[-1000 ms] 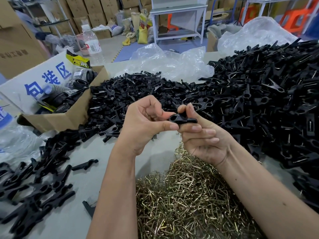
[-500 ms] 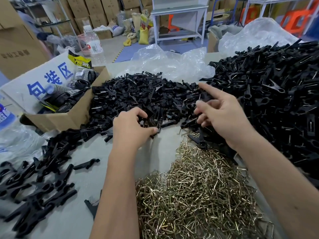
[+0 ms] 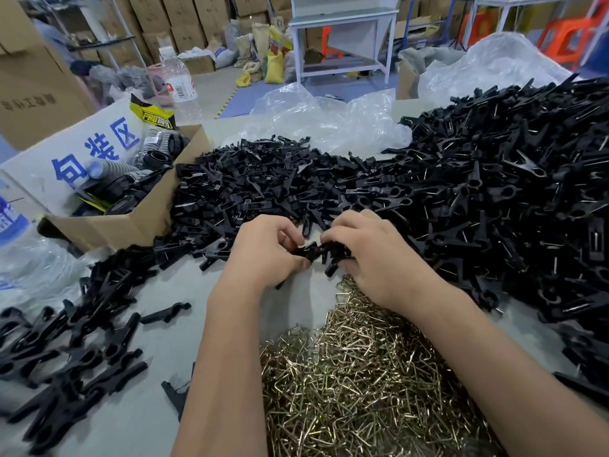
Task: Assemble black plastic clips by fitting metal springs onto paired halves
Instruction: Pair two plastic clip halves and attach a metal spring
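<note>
**Hands gripping clip halves at the pile's edge**

Along the bottom centre, brass springs [image 3: 356, 384] are lying heaped. Above, at mid-frame, the left hand [image 3: 263, 255] and right hand [image 3: 379, 258] are curling their fingers around black clip halves [image 3: 313, 250]. Behind, the black pile [image 3: 461, 199] is spreading rightward.

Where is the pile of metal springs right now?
In the head view, the pile of metal springs lies bottom centre on the table, under the right forearm.
</note>
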A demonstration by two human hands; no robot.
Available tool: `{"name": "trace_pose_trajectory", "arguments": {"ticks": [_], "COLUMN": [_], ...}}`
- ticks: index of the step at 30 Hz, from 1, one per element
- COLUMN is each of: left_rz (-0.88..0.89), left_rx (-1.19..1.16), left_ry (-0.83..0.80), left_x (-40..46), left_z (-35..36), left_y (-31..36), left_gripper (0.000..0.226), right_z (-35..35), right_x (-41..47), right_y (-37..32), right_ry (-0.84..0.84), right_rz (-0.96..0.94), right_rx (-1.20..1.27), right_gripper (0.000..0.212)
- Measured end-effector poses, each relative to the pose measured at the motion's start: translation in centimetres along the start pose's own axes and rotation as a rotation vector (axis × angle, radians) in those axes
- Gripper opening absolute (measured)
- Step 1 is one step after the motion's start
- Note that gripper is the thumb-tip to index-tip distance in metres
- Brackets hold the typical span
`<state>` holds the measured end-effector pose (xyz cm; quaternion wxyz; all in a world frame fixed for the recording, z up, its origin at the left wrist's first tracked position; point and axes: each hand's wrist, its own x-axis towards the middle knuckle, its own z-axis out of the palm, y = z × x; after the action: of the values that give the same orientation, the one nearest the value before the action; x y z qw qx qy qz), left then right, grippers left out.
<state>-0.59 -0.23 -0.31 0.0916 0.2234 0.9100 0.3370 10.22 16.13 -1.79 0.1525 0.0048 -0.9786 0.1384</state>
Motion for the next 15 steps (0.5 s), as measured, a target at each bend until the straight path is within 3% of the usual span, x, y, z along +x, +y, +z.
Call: {"name": "trace_pose_trajectory", "arguments": {"ticks": [4,9,12,15], "left_rz": [-0.045,-0.020,0.010,-0.027], "left_rx": [-0.060,-0.123,-0.236,-0.473], "left_ry": [0.134,0.345,0.420,0.360], "left_x": [0.0,0.3,0.4,0.5], "left_z": [-0.2,-0.3,-0.6,-0.7], "left_y": [-0.5,-0.5,-0.3,-0.2], "left_gripper": [0.028,0.023,0.026,0.020], "right_z": [-0.1,-0.8,-1.0,-1.2], "right_x": [-0.3,-0.2,0.0,0.2], "right_y": [0.4,0.7,0.5,0.3], "right_ry": [0.028,0.290,0.415,0.385], "right_rz": [-0.002,0.031,0.088,0.235], "right_rx": [0.052,0.266,0.530,0.998], "right_gripper": [0.015,0.002,0.004,0.008]}}
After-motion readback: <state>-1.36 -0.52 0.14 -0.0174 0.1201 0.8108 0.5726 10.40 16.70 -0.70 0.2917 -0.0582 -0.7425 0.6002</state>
